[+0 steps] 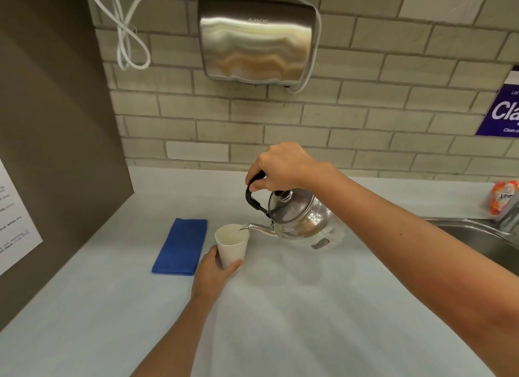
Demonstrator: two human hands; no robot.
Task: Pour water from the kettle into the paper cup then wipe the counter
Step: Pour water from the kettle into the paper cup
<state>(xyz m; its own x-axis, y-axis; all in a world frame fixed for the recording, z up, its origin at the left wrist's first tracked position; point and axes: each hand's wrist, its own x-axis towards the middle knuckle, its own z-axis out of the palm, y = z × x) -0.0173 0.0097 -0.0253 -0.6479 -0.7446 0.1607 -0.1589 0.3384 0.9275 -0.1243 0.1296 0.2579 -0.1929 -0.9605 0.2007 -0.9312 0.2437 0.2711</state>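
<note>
**Ana:** Right hand (283,167) is closed around the black handle (252,198) of the kettle (297,216), tipping it so the spout (257,228) sits just over the rim of the paper cup (231,243). Left hand (213,270) is wrapped round the cup's lower half, thumb on one side and fingers on the other, pinning it to the counter (280,320).

**Ben:** So the pour is under way, I'd say. How should it go?

**Ana:** Keep the tilt shallow and the spout tip inside the rim line. That spout is long, thin and curved, so the stream should come out narrow; a sharper tilt would likely overshoot the far wall. I can't tell how full the cup is from here.

**Ben:** And the cup itself?

**Ana:** White paper, tapered, thin-walled. It would dent under a hard squeeze, so a light hold low down is right. If the water is hot, the paper will pass heat to the fingers.

**Ben:** The kettle looks heavy.

**Ana:** Polished metal, rounded body, domed lid with a dark knob (280,193). The lid could shift at this angle.

**Ben:** For the wipe?

**Ana:** A folded blue cloth (181,246) lies just left of the cup, soft and flat. The counter is pale, smooth and matte; spills should wipe off easily.
</note>
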